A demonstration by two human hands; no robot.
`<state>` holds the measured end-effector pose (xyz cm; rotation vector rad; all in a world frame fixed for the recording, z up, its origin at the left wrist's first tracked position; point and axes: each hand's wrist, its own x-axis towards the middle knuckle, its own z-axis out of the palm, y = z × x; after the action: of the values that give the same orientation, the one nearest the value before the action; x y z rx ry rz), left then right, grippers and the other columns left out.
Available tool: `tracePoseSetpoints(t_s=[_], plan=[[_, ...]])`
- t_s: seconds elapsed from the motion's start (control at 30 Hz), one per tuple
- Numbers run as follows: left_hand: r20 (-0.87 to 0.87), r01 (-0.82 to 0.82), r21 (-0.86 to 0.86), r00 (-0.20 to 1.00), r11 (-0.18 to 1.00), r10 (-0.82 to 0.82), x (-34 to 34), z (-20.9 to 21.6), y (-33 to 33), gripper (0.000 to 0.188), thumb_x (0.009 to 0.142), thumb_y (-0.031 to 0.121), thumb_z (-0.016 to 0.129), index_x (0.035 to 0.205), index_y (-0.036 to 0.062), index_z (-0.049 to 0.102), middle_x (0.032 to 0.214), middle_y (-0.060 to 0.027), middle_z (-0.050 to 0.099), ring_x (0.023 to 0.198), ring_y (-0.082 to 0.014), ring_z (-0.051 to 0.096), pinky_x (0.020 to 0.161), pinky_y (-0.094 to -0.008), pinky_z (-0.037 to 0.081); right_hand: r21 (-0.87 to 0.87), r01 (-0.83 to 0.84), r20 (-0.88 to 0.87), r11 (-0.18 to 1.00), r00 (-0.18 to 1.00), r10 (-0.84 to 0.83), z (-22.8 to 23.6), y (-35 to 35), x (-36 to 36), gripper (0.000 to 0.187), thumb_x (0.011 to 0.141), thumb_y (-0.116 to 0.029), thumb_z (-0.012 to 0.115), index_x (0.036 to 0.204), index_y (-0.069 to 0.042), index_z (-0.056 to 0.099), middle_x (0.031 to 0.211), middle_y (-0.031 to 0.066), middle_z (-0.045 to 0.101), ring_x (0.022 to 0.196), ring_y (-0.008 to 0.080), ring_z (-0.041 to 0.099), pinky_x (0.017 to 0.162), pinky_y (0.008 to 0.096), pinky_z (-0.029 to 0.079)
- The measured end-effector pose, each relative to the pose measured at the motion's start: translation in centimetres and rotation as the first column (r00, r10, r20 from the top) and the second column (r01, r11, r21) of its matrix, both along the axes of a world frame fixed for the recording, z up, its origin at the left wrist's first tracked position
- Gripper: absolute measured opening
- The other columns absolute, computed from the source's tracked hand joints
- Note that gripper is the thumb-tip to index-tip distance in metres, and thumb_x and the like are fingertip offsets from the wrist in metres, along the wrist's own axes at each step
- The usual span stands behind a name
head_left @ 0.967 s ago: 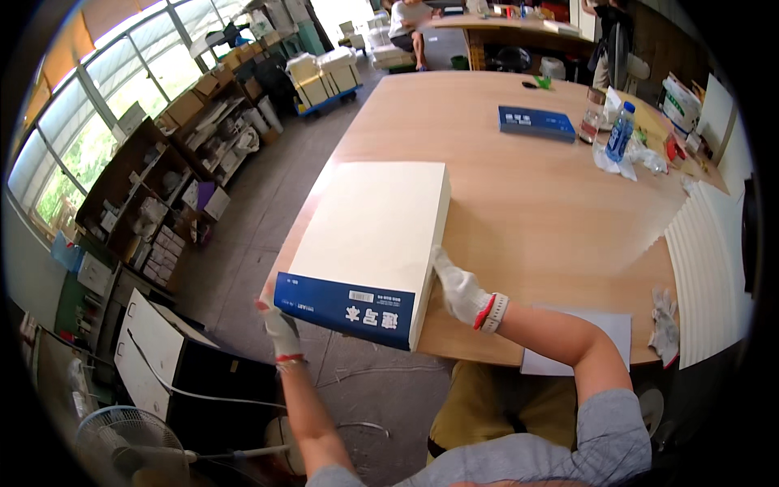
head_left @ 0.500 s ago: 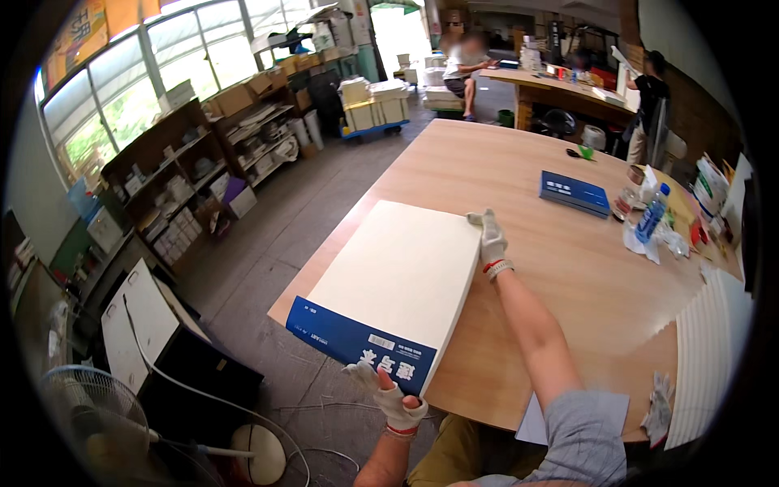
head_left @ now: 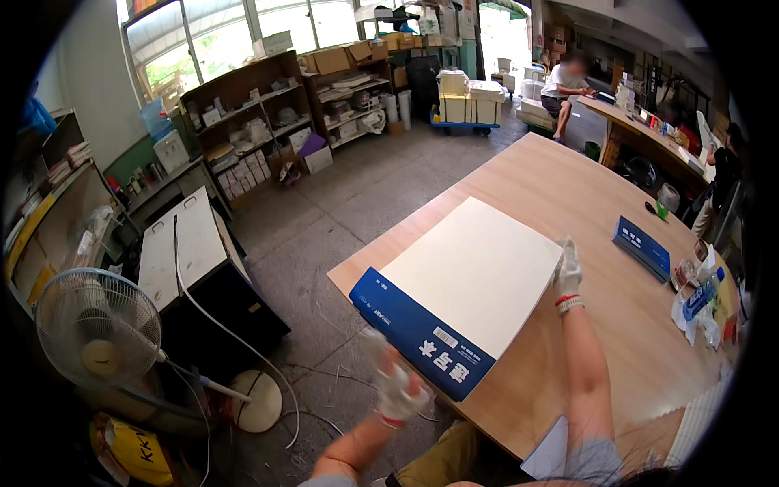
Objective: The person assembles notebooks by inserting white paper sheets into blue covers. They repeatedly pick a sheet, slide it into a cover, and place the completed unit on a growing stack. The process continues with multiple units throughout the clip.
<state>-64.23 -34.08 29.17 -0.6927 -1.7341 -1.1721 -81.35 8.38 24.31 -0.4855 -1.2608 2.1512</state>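
A thick pad of cream drawing paper [head_left: 475, 264] with a blue cover band [head_left: 422, 333] along its near edge lies on the table's near left part. My right hand [head_left: 570, 269], in a white glove with bare wrist and a red-trimmed cuff, rests against the pad's right edge near the far corner, fingers stretched out. My left hand [head_left: 398, 377], in a similar glove with some bare fingertips, hangs off the table edge just left of the blue band. It is blurred but its fingers look extended, with nothing seen in them.
Blue-covered pads [head_left: 642, 247] are stacked on the right, near a plastic bottle [head_left: 703, 294] and crumpled wrap. The wooden table [head_left: 519, 174] ends close to my left hand. A standing fan [head_left: 99, 329] and a white-topped cabinet [head_left: 182, 247] stand left. A person [head_left: 565, 85] sits far off.
My left hand has come away from the pad's near blue edge and moved slightly left. My right hand stays at the right edge. The view has turned left.
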Motion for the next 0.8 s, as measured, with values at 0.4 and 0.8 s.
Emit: tracePoseSetpoints(t_s=[0.4,0.8], plan=[[0.983,0.598,-0.131,0.182,0.791,0.025,-24.9,8.3,-3.0,0.076,0.096,0.061,0.034,0.130,-0.0054,0.052,0.132,-0.0168,0.054,0.122,-0.0206,0.050,0.103,-0.0301,0.037,0.270,-0.457,0.487,0.847,0.824,0.289,8.9,-17.6,15.2,0.072,0.095,-0.055,0.046,0.135,0.005,0.045,0.134,0.0204,0.051,0.124,0.0253,0.048,0.102,0.0322,0.037],[0.992,0.659,-0.090,0.129,0.747,0.005,-21.9,11.6,-2.5,0.078,0.098,0.062,0.026,0.144,-0.0003,0.034,0.139,-0.0127,0.047,0.128,-0.0171,0.044,0.109,-0.0318,0.032,0.622,-0.394,0.373,0.677,0.909,0.186,4.5,-15.5,15.2,0.053,0.103,-0.041,0.036,0.133,0.001,0.047,0.136,0.0177,0.049,0.124,0.0249,0.048,0.101,0.0338,0.039]])
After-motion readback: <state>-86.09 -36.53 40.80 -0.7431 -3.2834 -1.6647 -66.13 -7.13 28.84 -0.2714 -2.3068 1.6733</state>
